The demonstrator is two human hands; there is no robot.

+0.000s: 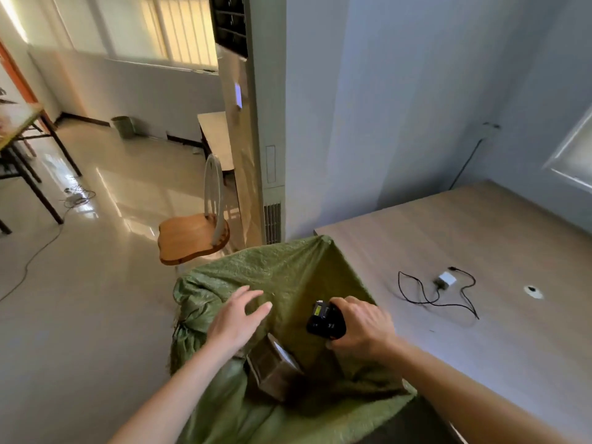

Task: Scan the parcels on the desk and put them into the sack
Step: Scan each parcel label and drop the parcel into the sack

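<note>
My left hand (238, 318) hangs over the mouth of the green sack (288, 277), palm down, fingers (256, 296) straight and a little spread, holding nothing — whether the tips brush the cloth or float just above it, I cannot tell. My right hand (362, 325) is curled tight round the black scanner (325, 320), thumb and fingers wrapped about its body, its small yellow-green window facing up and away from my knuckles.

The sack gapes beneath both hands. Its far rim rises just beyond my left fingertips, and its right corner is drawn up against the edge of the desk (480, 238), beyond my right hand. Down inside, below and between my two wrists, lies a brown cardboard parcel (272, 370) — tilted, one corner up, resting against the sack's inner wall. It sits nearer my left forearm than my right and touches neither hand. The scanner is above it and to the right, apart from it.

To the right of my right hand, well apart on the desk top, a white charger (446, 279) lies with its black cable (416, 298) looped loosely around it. Farther right is a small round hole (532, 291) in the desk surface. Beyond my left fingers, past the sack's rim, a wooden chair (195, 235) stands on the glossy floor.
</note>
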